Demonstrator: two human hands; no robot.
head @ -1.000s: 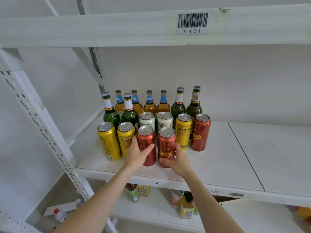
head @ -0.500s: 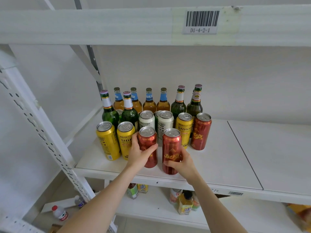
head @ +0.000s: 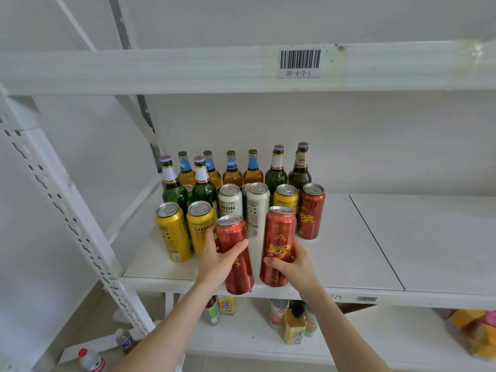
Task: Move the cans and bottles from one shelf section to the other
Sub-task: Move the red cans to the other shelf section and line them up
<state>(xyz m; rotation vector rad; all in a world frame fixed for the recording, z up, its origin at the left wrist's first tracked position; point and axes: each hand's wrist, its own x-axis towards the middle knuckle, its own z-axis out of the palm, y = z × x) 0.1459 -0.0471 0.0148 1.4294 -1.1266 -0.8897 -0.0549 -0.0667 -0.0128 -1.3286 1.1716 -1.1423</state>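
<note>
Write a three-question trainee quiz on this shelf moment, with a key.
1. True or false: the left hand grips a red can and the right hand grips a second red can.
2. How many yellow cans are in view on the shelf? A one; B three; C six.
3. Fill in: the barcode label on the upper beam reads ____.
Key: 1 true; 2 B; 3 D1-4-2-1.
</note>
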